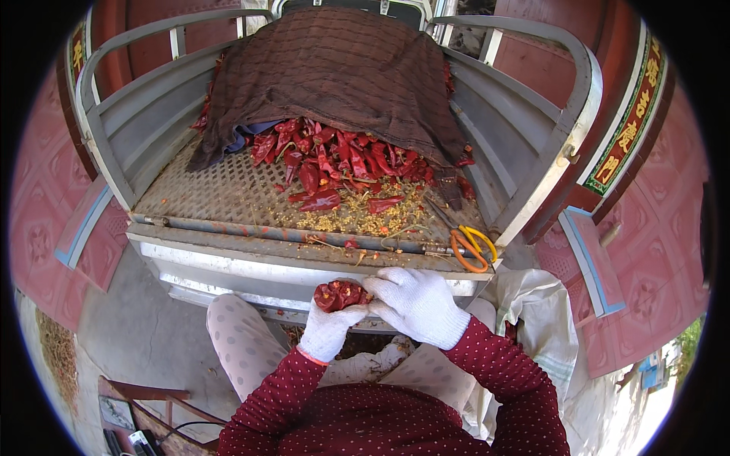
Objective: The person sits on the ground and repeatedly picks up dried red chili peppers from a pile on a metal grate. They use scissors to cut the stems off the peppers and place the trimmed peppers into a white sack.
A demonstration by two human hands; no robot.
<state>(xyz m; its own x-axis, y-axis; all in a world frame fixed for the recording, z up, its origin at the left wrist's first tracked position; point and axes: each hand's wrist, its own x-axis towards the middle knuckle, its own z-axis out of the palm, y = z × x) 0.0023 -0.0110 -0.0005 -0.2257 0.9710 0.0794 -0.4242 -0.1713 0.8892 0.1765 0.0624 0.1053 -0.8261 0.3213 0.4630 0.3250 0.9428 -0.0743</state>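
Observation:
My left hand (326, 333), in a white knitted glove, holds dried red chili peppers (341, 295), crumpled together in front of the cargo bed's tail edge. On their right end, the fingertips of my gloved right hand (421, 305) pinch at the stem side; the exact grip is partly hidden by the fingers. A heap of red chili peppers (342, 154) lies on the metal cargo bed (177, 185), partly under a dark brown cloth (336, 74). Just beyond my right hand, scissors (469, 248) with orange and yellow handles rest on the bed's edge.
Loose yellow seeds (342, 219) and stems are scattered near the tail edge. Metal side rails (131, 114) flank the bed. A white woven sack (539, 319) stands at my right. Low at left is a wooden chair (145, 393) with a power strip and cable.

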